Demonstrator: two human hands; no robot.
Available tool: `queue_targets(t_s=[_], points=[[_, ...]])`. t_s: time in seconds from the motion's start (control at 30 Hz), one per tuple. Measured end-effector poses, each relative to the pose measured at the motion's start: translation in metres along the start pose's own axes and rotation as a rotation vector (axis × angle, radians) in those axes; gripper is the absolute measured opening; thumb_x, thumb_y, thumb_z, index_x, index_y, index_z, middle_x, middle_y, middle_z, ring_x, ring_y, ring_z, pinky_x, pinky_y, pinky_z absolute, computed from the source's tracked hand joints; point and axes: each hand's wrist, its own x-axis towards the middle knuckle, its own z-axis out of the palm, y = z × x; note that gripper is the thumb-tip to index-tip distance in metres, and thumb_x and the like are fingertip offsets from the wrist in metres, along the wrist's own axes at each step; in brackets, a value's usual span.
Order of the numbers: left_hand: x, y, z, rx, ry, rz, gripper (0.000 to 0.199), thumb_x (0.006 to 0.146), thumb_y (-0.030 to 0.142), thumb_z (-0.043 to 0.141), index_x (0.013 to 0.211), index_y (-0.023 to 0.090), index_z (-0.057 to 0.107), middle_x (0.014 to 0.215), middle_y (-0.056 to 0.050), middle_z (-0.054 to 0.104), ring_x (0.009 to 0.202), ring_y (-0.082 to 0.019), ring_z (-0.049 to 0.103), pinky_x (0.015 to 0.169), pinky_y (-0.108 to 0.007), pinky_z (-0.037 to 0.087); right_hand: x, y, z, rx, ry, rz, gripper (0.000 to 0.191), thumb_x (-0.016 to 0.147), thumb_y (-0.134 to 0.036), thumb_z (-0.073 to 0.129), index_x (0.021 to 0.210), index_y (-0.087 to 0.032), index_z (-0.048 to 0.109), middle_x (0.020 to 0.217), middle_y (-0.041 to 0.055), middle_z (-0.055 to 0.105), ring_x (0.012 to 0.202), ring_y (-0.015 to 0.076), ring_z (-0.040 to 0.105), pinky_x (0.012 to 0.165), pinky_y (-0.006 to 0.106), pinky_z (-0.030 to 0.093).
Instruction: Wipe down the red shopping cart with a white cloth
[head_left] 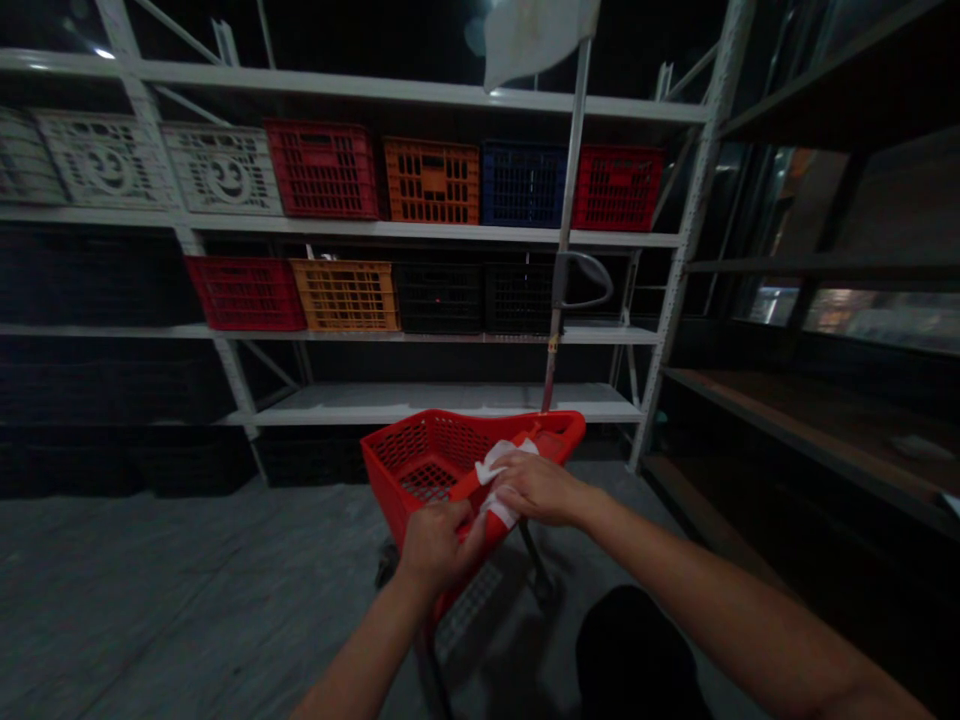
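A small red plastic shopping cart [384,492] with a perforated basket stands in front of me on thin dark legs. My left hand [441,542] is closed around the near side of its red rim. Farther right along the same rim, my right hand [538,486] presses a white cloth [491,466] against the plastic, its fingers bent over the fabric. Parts of the cloth stick out on both sides of that hand. A tall pole [573,160] rises from the cart's far right corner and carries a white flag [534,42] and a grey loop [589,280].
White metal shelving [442,232] spans the background, holding a red crate [324,172], an orange crate [432,182], a blue crate [523,185] and several others. Dark shelves [817,410] line the right side. Grey concrete floor [187,590] lies around the cart.
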Motion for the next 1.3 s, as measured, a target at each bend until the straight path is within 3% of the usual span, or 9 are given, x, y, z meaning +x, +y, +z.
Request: queue_targets(t_s=[0.1,0.2,0.43,0.53,0.63,0.8,0.9,1.03,1.3], points=[[0.003,-0.005,0.000,-0.040,0.006,0.045,0.039,0.082,0.041,0.033,0.062,0.019,0.058,0.060,-0.005,0.062,0.060,-0.015,0.058,0.059,-0.026,0.040,-0.020,-0.001,0.016,-0.079,0.216,-0.023,0.035,0.091,-0.029,0.034,0.119,-0.019,0.053,0.124,0.0047,0.054,0.123,0.0195,0.036,0.104,0.039,0.024],[0.006,-0.007,-0.001,-0.055,0.001,0.073,0.041,0.083,0.042,0.032,0.060,0.019,0.057,0.058,-0.005,0.060,0.059,-0.015,0.057,0.059,-0.026,0.039,-0.031,0.014,0.030,-0.119,0.356,0.089,0.040,0.090,-0.028,0.033,0.126,-0.017,0.048,0.132,0.0059,0.048,0.124,0.0204,0.035,0.105,0.041,0.024],[0.011,-0.004,0.002,-0.080,0.023,0.076,0.040,0.084,0.041,0.033,0.059,0.018,0.056,0.056,-0.003,0.059,0.058,-0.014,0.056,0.058,-0.025,0.038,-0.028,0.068,0.048,0.062,0.718,0.627,0.042,0.090,-0.024,0.026,0.117,-0.012,0.056,0.123,0.0114,0.054,0.120,0.0201,0.041,0.105,0.041,0.027],[0.012,-0.001,0.006,-0.081,0.054,0.071,0.040,0.084,0.039,0.033,0.057,0.018,0.055,0.054,-0.003,0.058,0.055,-0.013,0.055,0.056,-0.024,0.037,-0.016,0.055,0.068,0.213,1.019,0.719,0.045,0.091,-0.027,0.022,0.121,-0.009,0.051,0.133,0.0138,0.043,0.128,0.0203,0.031,0.107,0.043,0.022],[0.014,0.002,0.008,-0.081,0.094,0.095,0.041,0.085,0.035,0.031,0.054,0.018,0.052,0.051,-0.002,0.055,0.051,-0.012,0.053,0.054,-0.023,0.035,-0.001,0.010,0.094,0.347,1.269,0.697,0.046,0.093,-0.029,0.019,0.133,-0.013,0.037,0.143,0.0113,0.027,0.133,0.0207,0.020,0.108,0.047,0.017],[0.017,-0.001,0.012,-0.073,0.140,0.140,0.042,0.086,0.032,0.029,0.053,0.017,0.050,0.049,-0.002,0.054,0.049,-0.011,0.051,0.053,-0.023,0.034,0.012,-0.084,0.131,0.502,1.199,0.612,0.048,0.094,-0.027,0.022,0.141,-0.019,0.016,0.148,0.0084,0.010,0.135,0.0247,0.013,0.106,0.050,0.023],[0.019,-0.006,0.012,-0.084,0.132,0.157,0.040,0.085,0.031,0.030,0.055,0.017,0.052,0.051,-0.002,0.055,0.050,-0.011,0.051,0.054,-0.022,0.035,0.010,-0.108,0.141,0.467,1.122,0.563,0.050,0.094,-0.029,0.022,0.142,-0.021,0.011,0.149,0.0062,0.006,0.135,0.0261,0.011,0.105,0.051,0.027],[0.019,-0.007,0.010,-0.122,0.112,0.167,0.038,0.085,0.032,0.033,0.057,0.016,0.053,0.052,-0.001,0.055,0.052,-0.010,0.052,0.055,-0.022,0.035,0.004,-0.088,0.137,0.345,1.070,0.579,0.052,0.094,-0.032,0.021,0.142,-0.019,0.009,0.149,0.0088,0.008,0.135,0.0264,0.011,0.105,0.053,0.021],[0.012,-0.008,0.001,-0.168,0.086,0.195,0.038,0.086,0.031,0.035,0.052,0.017,0.046,0.048,0.001,0.046,0.049,-0.009,0.047,0.053,-0.022,0.032,0.000,0.010,0.101,0.522,1.215,0.770,0.059,0.092,-0.039,0.024,0.142,-0.015,0.006,0.147,0.0110,0.015,0.133,0.0205,0.021,0.105,0.041,0.024]])
